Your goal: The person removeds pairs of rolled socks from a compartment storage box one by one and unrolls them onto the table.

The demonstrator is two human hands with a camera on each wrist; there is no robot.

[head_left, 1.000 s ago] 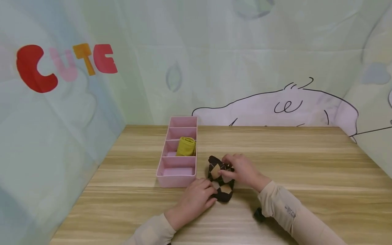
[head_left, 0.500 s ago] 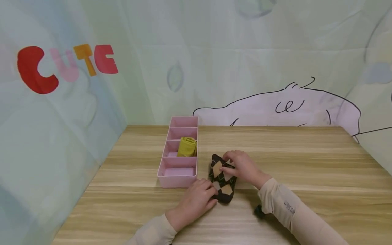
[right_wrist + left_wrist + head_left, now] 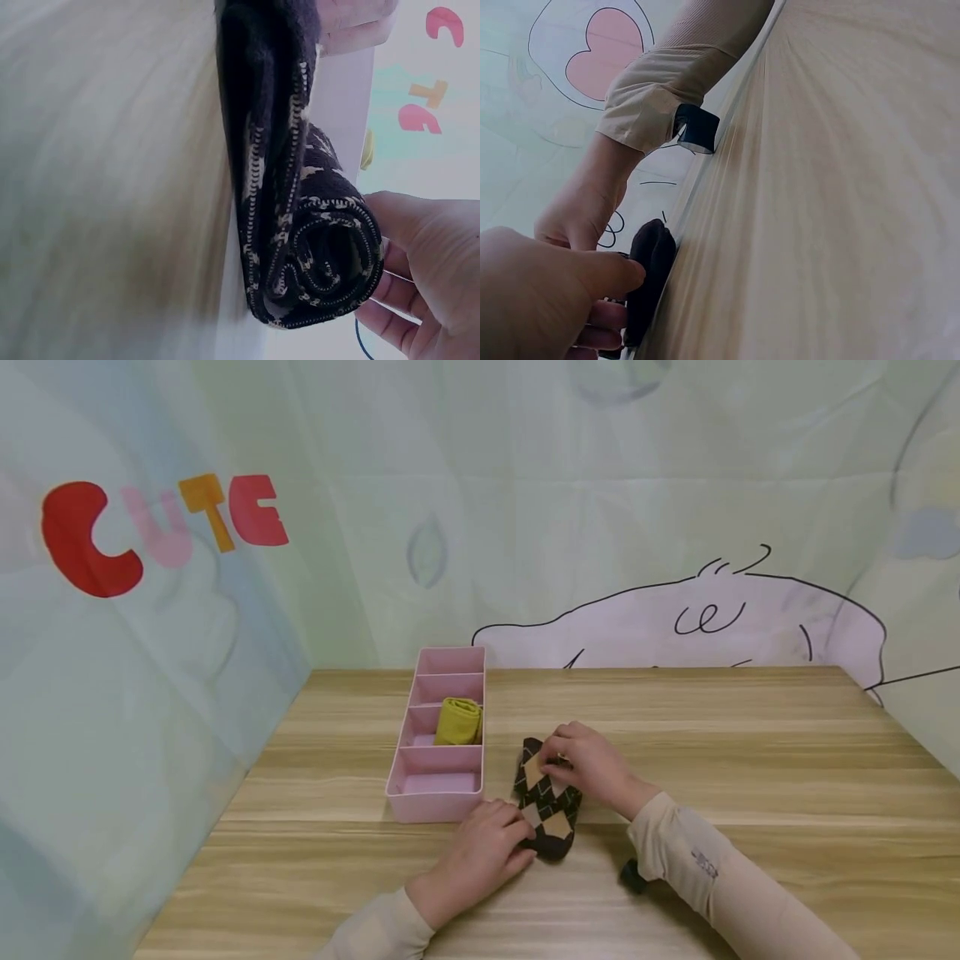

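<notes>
A pink four-compartment organizer (image 3: 435, 807) holds a rolled yellow cloth (image 3: 457, 722) in its second-nearest compartment. The left hand (image 3: 482, 852) rests loose fingers on the near end of an argyle sock (image 3: 546, 802), right of the organizer on the wooden table (image 3: 750, 752); the right hand (image 3: 592, 767) grips its rolled part.

behind a wood-grain table (image 3: 750, 760), a pale backdrop (image 3: 540, 535) bearing "cute" lettering (image 3: 168, 552) and a black-outlined figure (image 3: 622, 628); in the left wrist view, a pink heart (image 3: 609, 52).
</notes>
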